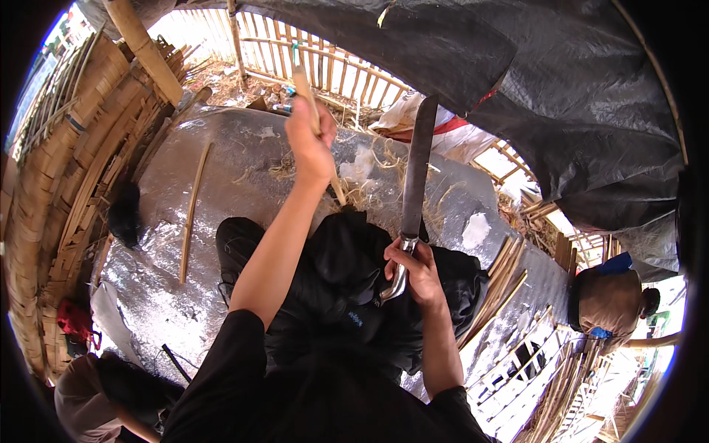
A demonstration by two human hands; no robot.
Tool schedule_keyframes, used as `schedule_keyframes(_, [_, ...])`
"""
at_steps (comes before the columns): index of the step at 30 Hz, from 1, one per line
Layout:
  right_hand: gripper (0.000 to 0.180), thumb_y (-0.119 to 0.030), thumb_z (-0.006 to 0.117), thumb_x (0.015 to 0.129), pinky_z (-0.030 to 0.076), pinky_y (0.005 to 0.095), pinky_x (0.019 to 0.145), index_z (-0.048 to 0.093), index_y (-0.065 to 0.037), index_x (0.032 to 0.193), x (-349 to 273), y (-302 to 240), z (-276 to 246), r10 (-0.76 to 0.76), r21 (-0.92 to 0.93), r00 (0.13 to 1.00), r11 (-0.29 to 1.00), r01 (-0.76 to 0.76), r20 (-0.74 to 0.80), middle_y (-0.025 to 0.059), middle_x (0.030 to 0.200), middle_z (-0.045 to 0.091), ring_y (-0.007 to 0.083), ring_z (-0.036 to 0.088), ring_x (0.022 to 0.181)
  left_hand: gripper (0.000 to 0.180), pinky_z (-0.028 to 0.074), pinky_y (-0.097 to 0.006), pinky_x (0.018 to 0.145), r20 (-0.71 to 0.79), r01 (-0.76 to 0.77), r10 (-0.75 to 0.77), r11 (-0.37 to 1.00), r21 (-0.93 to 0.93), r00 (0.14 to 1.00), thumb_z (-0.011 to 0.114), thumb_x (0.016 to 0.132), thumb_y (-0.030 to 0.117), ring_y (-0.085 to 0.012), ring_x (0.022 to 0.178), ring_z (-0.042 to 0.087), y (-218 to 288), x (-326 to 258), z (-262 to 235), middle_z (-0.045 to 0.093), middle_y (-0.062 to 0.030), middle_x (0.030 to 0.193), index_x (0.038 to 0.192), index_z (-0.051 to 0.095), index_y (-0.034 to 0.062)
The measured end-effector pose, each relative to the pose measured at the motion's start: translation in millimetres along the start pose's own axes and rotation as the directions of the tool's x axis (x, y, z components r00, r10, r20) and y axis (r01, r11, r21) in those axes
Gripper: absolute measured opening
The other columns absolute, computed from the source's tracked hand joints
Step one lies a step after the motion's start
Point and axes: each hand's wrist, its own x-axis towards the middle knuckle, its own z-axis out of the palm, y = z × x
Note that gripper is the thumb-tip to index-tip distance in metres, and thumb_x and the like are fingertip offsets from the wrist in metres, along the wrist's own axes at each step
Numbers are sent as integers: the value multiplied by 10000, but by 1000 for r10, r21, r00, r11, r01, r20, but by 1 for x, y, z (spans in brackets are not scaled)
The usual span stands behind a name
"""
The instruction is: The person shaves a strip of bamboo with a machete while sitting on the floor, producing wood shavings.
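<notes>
My left hand [310,146] is raised in front of me, its fingers wrapped round a pale bamboo strip [303,77]. The strip stands at a slant, its lower end [338,190] coming down toward my dark-clad lap. My right hand [415,272] grips the shiny metal handle of a machete [419,159], low and to the right over my lap. Its long dark blade points up and away from me, apart from the bamboo strip. Thin bamboo shavings [362,198] lie just beyond my knees.
I sit on a silvery sheet [159,244] where one loose strip [195,214] lies. Split strips [496,284] are bundled at my right. Stacked bamboo [81,192] lines the left. A black tarp [561,81] hangs at upper right. Another person [111,399] is at lower left.
</notes>
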Motion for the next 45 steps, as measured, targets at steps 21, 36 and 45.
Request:
schedule_keyframes(21, [560, -493, 428, 1064, 437, 329, 487, 541, 15, 857, 16, -131, 110, -542, -651, 838, 616, 443, 58, 44, 546, 536, 159, 572, 491, 704, 233, -291, 501, 259, -9, -16, 995, 96, 966, 338, 1026, 665, -90, 541, 308, -24, -50, 22, 365, 12, 583, 685, 434, 57])
schedule_keyframes(36, [491, -441, 475, 1064, 458, 324, 503, 595, 19, 943, 15, -134, 116, -521, -655, 851, 621, 430, 65, 58, 556, 566, 162, 597, 500, 701, 263, -316, 492, 249, -50, 25, 994, 94, 968, 370, 1048, 588, -116, 522, 366, -28, -56, 17, 430, -24, 570, 708, 528, -4])
schedule_keyframes(45, [377, -321, 583, 1031, 500, 394, 509, 566, 54, 997, 6, -125, 123, -630, -731, 764, 456, 508, 138, 181, 586, 600, 349, 682, 560, 717, 236, -302, 479, 266, -73, 55, 996, 57, 962, 371, 1022, 644, -100, 509, 356, -36, -60, 10, 419, -16, 562, 654, 464, 36])
